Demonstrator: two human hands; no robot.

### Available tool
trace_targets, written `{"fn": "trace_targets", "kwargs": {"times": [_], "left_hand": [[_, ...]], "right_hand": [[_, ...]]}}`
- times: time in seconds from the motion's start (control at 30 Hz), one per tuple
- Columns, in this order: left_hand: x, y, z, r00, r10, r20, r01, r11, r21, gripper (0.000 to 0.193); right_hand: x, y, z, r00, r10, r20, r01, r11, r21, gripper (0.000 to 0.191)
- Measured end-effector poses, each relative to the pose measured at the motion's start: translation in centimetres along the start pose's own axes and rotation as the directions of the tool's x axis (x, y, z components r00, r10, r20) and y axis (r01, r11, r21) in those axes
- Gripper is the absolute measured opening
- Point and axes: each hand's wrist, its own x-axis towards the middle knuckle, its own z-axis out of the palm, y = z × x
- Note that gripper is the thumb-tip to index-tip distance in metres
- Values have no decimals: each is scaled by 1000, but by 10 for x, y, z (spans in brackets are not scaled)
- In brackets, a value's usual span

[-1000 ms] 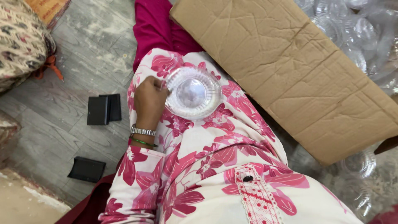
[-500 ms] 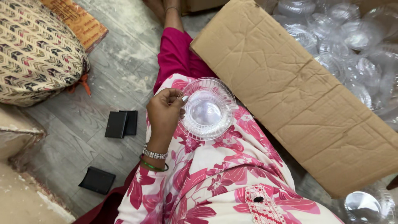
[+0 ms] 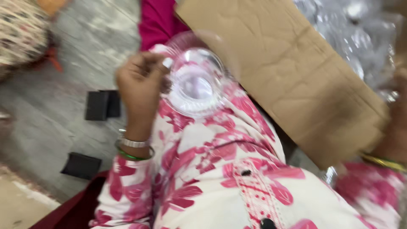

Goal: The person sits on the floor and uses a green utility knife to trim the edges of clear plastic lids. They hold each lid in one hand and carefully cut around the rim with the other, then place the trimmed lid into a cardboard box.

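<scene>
Left hand [image 3: 140,80] pinches clear lid [image 3: 196,82] at 9 o'clock rim; keep level. Right hand [image 3: 396,123] beyond cardboard [image 3: 288,72], 3 o'clock; grip unclear.

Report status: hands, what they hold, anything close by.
Left hand grips clear plastic bowl over lap. Right hand at cardboard sheet edge, grip unclear. Black pads on floor.

Clear plastic round lid [image 3: 196,82], ribbed rim, slightly blurred; faces the camera, tilted, over the lap beside cardboard.
</scene>
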Motion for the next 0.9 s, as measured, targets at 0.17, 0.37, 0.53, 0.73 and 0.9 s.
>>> {"fn": "trace_targets", "kwargs": {"times": [0.17,0.37,0.53,0.73,0.9], "left_hand": [[-2,13,-1,977,213,20,-214,969,120,8],[-5,24,10,968,249,30,-250,968,38,8],[-9,31,21,991,135,-19,-134,990,45,8],[-10,33,27,990,133,41,-136,986,94,13],[6,-4,12,999,29,13,-32,883,468,22]], "right_hand": [[-29,-7,79,940,-24,341,33,999,-20,18],[-76,-63,148,710,-75,700,-183,940,286,27],[-86,-76,166,702,-77,708,-148,957,250,26],[-90,-49,157,781,-78,619,-129,951,283,16],[-41,-60,112,967,-115,225,41,950,310,22]]}}
